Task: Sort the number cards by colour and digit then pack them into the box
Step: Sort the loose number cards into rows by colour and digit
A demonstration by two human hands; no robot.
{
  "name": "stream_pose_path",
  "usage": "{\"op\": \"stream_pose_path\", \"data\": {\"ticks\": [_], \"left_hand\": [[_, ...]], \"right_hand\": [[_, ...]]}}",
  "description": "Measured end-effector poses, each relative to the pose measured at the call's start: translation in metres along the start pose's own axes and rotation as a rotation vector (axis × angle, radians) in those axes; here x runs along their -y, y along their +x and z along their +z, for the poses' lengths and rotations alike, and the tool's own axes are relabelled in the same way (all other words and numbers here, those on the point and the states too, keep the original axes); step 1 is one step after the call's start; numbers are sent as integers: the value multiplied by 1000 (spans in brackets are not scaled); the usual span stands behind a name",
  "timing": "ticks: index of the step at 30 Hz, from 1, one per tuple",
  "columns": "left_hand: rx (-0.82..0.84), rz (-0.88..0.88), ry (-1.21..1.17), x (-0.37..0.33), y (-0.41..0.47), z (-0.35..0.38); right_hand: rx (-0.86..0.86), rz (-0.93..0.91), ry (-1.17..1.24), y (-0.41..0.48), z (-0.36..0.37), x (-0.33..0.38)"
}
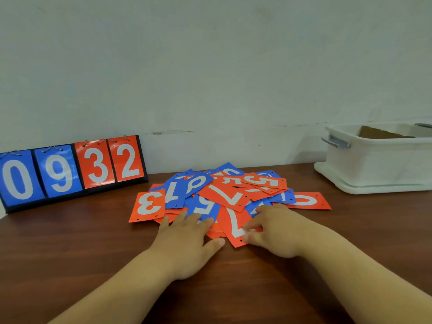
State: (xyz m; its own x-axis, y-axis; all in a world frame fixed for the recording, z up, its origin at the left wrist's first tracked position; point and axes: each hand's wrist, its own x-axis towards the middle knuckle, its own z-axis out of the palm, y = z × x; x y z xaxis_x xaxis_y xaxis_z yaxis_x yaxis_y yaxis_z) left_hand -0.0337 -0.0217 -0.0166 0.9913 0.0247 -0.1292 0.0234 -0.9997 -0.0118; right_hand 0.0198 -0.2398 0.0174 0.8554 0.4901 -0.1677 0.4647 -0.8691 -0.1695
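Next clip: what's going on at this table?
A person is starting on a mixed pile of red and blue number cards on a wooden table. The left hand lies flat on the pile's near edge, while the right hand appears to pinch the near corner of a red card. Nothing is sorted yet. The white box at right shows only a cardboard piece inside. A flip scoreboard reading 0932 stands at left.

Cards [224, 195] red, blue, white digits; box [383, 160] white.
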Motion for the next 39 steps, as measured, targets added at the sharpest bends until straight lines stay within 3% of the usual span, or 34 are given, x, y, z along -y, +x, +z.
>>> {"op": "stream_pose_path", "data": {"ticks": [3,6,12,15,18,22,25,29,36,39], "left_hand": [[-67,-34,35,1,2,1],[-123,4,6,1,3,3],[-20,170,-65,2,2,2],[-12,226,-69,-1,-2,-1],[-22,292,-118,-5,-9,-5],[-267,329,-251,-4,-13,-9],[-477,255,-513,-3,-14,-16],[-253,206,-767,-3,-16,-18],[-21,230,-877,2,-12,-21],[86,263,-898,1,-13,-19]], "right_hand": [[0,63,62,-4,-6,2],[-104,159,93,2,2,10],[-103,219,247,5,4,18],[-41,224,361,3,-2,8],[-93,207,487,7,-6,-7],[-141,141,669,12,-11,-26],[3,2,795,8,-11,-32],[131,-147,903,3,-10,-26],[-299,-94,880,12,2,-10],[-313,-138,907,13,6,-1]]}}
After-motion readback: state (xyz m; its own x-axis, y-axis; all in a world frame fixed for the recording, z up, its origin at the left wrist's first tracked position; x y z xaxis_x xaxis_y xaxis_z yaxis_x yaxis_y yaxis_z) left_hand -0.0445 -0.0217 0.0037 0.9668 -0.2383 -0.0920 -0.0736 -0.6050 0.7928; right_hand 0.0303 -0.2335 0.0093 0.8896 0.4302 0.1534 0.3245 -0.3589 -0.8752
